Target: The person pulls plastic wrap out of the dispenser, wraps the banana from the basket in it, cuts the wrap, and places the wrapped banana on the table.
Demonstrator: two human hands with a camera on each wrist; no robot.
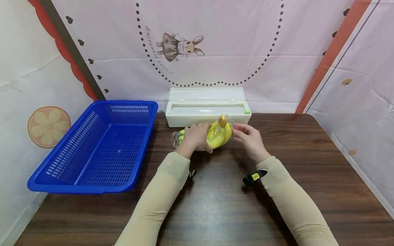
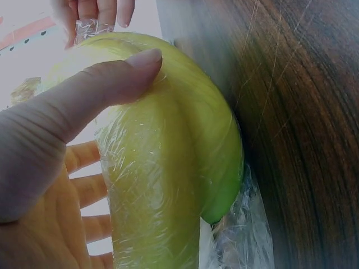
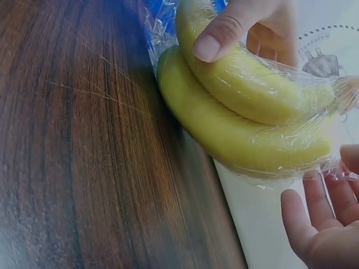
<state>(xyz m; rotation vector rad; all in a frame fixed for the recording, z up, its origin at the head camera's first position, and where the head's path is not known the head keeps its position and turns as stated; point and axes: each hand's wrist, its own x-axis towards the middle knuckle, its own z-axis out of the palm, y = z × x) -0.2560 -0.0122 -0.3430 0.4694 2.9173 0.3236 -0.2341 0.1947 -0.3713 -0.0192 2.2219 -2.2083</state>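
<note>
A bunch of yellow bananas (image 1: 219, 136) with green tips is wrapped in clear cling film (image 1: 175, 139), its brown stem end facing up and right. My left hand (image 1: 197, 136) grips the bunch from the left, thumb across the near banana (image 2: 154, 185) and fingers behind it. At the stem end, my right hand (image 1: 250, 139) pinches the loose film edge between thumb and fingers. In the right wrist view, the film (image 3: 331, 168) bunches at those fingertips. Loose film also sticks out past the green tips. The bunch is held just in front of a white cling film dispenser (image 1: 209, 120).
The dispenser stands against the back cloth, lid raised, a green piece (image 1: 247, 111) at its right end. A blue plastic basket (image 1: 144, 147) stands on the left of the dark wooden table (image 1: 215, 212). Printed cloth (image 1: 234, 41) hangs behind and at both sides.
</note>
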